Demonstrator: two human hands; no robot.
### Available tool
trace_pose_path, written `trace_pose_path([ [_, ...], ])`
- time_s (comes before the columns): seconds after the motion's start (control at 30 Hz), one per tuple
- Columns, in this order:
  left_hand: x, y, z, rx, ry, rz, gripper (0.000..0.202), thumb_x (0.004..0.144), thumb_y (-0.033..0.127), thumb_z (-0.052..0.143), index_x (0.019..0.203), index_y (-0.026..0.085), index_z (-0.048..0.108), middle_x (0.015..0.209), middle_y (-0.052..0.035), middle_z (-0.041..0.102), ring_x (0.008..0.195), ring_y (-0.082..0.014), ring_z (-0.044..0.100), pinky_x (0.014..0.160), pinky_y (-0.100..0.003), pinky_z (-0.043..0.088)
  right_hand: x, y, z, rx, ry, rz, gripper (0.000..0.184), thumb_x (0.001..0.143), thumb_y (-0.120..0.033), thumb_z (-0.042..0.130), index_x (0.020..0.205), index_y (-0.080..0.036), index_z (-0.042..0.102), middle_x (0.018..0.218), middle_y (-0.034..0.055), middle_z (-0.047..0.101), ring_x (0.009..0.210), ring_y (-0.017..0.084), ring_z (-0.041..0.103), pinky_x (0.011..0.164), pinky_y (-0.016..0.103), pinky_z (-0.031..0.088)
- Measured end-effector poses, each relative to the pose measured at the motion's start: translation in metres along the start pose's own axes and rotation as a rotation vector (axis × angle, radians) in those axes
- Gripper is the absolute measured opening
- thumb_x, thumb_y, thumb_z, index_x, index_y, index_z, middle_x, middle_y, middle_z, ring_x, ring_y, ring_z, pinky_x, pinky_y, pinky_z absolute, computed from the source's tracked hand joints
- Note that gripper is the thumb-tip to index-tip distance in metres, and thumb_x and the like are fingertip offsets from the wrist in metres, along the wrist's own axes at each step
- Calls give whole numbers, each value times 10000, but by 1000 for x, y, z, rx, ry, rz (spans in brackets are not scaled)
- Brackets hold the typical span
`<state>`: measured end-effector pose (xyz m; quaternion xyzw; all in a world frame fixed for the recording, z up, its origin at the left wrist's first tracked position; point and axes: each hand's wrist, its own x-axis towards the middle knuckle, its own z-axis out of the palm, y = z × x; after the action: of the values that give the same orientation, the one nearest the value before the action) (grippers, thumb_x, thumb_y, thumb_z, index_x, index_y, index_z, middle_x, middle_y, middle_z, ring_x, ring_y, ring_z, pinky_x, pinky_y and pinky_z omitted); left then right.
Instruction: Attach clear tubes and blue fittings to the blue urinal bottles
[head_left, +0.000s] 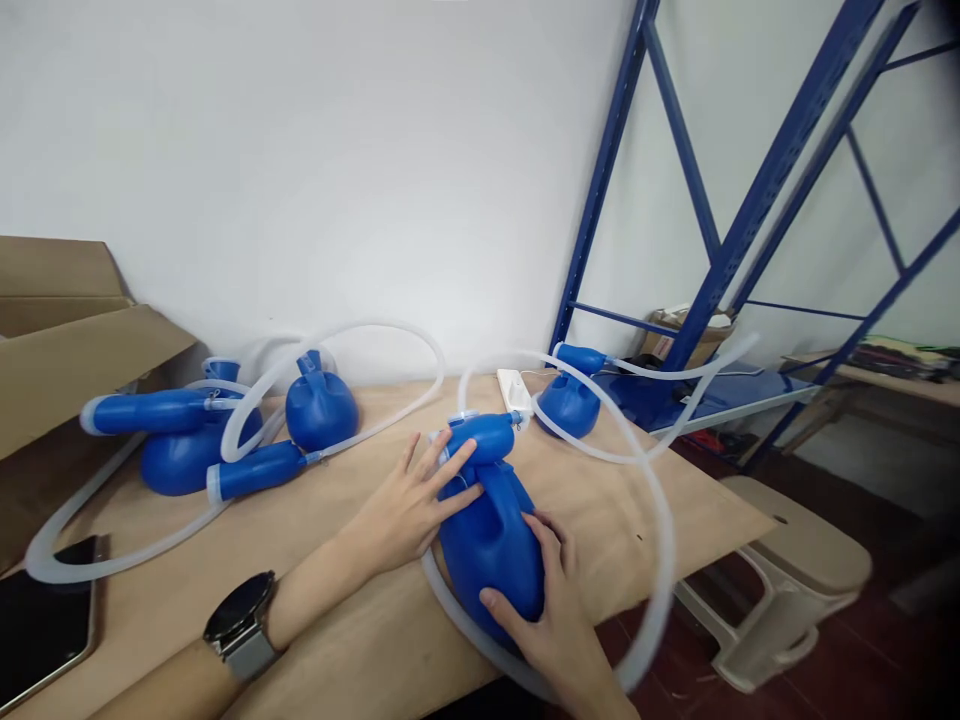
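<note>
Wooden tabletop [630, 500], blue handled bottle [491, 550], left hand [405, 510], right hand [551, 625], fingers [459, 452] spread around it

Bare plywood tabletop [360, 470] lies open between the left hand [409, 505] and the other blue bottles [180, 445] at far left, a cardboard box [75, 340] crowding behind them. Around the blue bottle [491, 560] and right hand [555, 610], clear tubing [664, 560] arcs across the right-hand passage — blue steel shelving [765, 200] rising beyond.

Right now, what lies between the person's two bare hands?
The head view shows a blue plastic bottle with a moulded handle there, touched by both the left hand and the right hand.
</note>
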<state>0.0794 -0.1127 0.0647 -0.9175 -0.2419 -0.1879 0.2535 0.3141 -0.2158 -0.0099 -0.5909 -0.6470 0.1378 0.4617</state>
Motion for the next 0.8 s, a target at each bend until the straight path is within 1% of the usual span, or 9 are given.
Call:
trace_pose_path([
  [0.07,-10,2,7,-27,72,2,722,900,136,630,1572,298,424,1746,-173,121,1583,-526,33,1146,-798,294,3,-3,-1,5,-75,7,707,893,-522,700,1487,-277,407,1514,123,367,1438,335,446,1170,515,439],
  [0.13,-21,4,14,-62,130,33,762,898,126,608,1603,288,372,1750,-168,99,1588,-513,4,1156,-788,298,18,-5,2,2,-129,24,721,904,-525,691,1513,-288,384,1543,120,358,1453,326,432,1185,508,424],
  [0.27,-45,5,32,-157,119,70,786,892,99,550,1624,281,332,1740,-156,153,1598,-441,123,1193,-740,309,78,-6,22,-5,-218,3,786,907,-525,680,1563,-268,333,1581,133,343,1474,312,411,1213,488,387],
  [0.33,-55,5,43,-221,95,6,774,893,80,525,1615,296,350,1737,-148,165,1588,-415,194,1197,-707,339,110,-8,40,-24,-265,-27,832,915,-532,668,1600,-253,286,1610,149,320,1505,314,372,1230,485,359],
  [0.43,-66,4,63,-332,103,-194,677,942,92,482,1580,306,410,1733,-139,176,1575,-388,253,1191,-645,397,148,-16,76,-93,-292,-59,867,957,-573,603,1642,-200,225,1641,189,296,1544,339,306,1245,508,325],
  [0.5,-70,3,76,-393,101,-341,609,972,127,460,1559,288,444,1718,-146,221,1565,-376,284,1181,-613,427,167,-24,103,-150,-266,-61,880,978,-596,566,1655,-167,203,1647,215,291,1544,377,291,1221,550,346],
  [0.6,-74,2,91,-448,37,-488,541,988,205,465,1524,270,504,1687,-150,307,1550,-384,318,1175,-616,433,190,-38,143,-222,-209,-11,870,1005,-611,513,1672,-172,167,1671,240,260,1543,427,265,1142,619,417],
  [0.7,-76,0,97,-466,-25,-538,485,995,273,478,1470,251,572,1667,-161,348,1543,-393,335,1183,-615,423,214,-45,176,-244,-166,86,851,1019,-601,501,1683,-210,138,1704,237,208,1570,446,191,1096,654,443],
  [0.8,-76,-1,96,-466,-36,-547,477,1002,301,475,1461,227,579,1665,-179,342,1539,-396,345,1184,-611,421,239,-43,194,-209,-182,124,866,1035,-564,501,1691,-207,63,1743,228,54,1600,453,44,1143,677,369],
])
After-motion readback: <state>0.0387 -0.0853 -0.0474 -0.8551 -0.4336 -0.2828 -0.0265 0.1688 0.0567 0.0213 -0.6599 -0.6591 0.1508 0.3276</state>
